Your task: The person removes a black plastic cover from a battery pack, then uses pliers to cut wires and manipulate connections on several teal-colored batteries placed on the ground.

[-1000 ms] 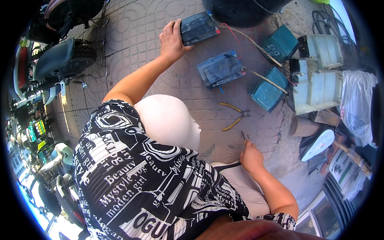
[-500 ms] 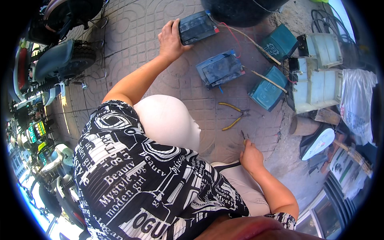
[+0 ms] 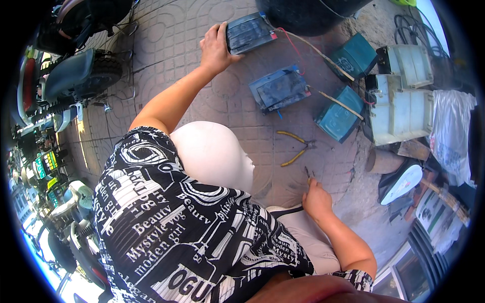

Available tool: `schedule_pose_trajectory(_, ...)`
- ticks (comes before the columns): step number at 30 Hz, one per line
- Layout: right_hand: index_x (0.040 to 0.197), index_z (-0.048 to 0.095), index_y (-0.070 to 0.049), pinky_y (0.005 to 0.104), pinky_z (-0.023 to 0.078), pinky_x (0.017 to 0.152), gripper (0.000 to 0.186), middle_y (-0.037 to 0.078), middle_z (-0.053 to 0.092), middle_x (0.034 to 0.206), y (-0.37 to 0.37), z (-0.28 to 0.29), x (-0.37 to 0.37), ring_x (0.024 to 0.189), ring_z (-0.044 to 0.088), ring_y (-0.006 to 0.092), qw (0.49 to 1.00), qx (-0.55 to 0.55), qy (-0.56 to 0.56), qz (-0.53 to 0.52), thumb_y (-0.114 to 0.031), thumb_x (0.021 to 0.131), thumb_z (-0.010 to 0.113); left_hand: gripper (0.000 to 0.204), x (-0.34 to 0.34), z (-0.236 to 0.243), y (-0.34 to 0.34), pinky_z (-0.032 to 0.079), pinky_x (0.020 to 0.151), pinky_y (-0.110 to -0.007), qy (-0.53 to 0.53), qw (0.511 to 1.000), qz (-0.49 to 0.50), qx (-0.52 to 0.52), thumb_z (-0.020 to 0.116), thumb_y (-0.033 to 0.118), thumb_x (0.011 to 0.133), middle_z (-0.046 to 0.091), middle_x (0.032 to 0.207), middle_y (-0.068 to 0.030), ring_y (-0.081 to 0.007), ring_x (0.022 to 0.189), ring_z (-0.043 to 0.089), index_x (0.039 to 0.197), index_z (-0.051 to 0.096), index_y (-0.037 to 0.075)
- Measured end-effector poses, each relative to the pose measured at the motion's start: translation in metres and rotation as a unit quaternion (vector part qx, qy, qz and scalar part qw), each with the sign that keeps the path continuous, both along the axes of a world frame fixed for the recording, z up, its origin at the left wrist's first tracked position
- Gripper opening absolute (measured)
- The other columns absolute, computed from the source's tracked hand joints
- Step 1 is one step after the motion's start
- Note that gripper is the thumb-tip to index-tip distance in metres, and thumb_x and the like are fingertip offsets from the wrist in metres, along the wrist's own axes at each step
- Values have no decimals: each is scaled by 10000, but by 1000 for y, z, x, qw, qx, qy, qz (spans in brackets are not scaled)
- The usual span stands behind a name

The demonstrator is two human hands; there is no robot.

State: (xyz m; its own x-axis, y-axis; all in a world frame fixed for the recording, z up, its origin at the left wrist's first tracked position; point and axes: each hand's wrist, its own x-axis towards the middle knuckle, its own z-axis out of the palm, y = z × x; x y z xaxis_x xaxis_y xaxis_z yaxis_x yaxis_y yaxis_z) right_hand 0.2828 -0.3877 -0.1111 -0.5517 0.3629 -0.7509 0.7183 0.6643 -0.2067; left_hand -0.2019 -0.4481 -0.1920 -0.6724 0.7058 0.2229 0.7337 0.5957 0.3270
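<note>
Lying on the paving (image 3: 177, 55) near a black tub (image 3: 308, 16), the far battery (image 3: 251, 33) has the left hand (image 3: 216, 49) gripping its left end; the right hand (image 3: 318, 199) keeps its fingers closed round a small tool (image 3: 307, 172), near yellow pliers (image 3: 306, 144).

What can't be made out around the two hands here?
In the head view:
Lower end of the slim tool: hidden by the right hand.
Left end of the upper dark battery: partly covered by the left hand.
Far side of the black bucket: cut off by the top edge.
</note>
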Motion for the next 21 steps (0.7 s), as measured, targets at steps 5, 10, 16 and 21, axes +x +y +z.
schedule_pose_trajectory(5, 1247, 463, 28, 479, 557, 697, 494, 251, 623, 1009, 0, 4, -4, 815, 677, 412, 1000, 0, -2, 4, -158, 829, 649, 1085, -6, 0, -1, 325, 1052, -485, 6, 1000, -7, 2, 905, 374, 571, 417, 1394, -164, -354, 1299, 402, 1449, 358, 46)
schedule_pose_trajectory(10, 1264, 452, 33, 475, 558, 704, 516, 254, 621, 1028, -2, 5, -6, 823, 677, 411, 1000, -2, -4, 8, -172, 836, 653, 1080, -9, 3, -1, 344, 1036, -484, -2, 1000, 2, -4, 908, 356, 564, 418, 1390, -161, -356, 1291, 403, 1444, 360, 56)
schedule_pose_trajectory(16, 1284, 438, 36, 473, 560, 707, 533, 259, 619, 1051, -6, 11, -11, 834, 678, 408, 1000, -2, -21, 16, -186, 849, 652, 1097, -2, 2, -3, 351, 1038, -480, 9, 1000, 7, 5, 910, 367, 559, 414, 1393, -160, -356, 1294, 400, 1450, 347, 64)
schedule_pose_trajectory(21, 1285, 436, 34, 471, 559, 726, 531, 259, 616, 1068, -8, 11, -13, 855, 676, 412, 999, 1, -39, 23, -186, 852, 652, 1099, 0, 1, -5, 346, 1037, -485, 7, 1000, 4, 20, 915, 359, 547, 407, 1399, -149, -344, 1302, 390, 1446, 351, 70)
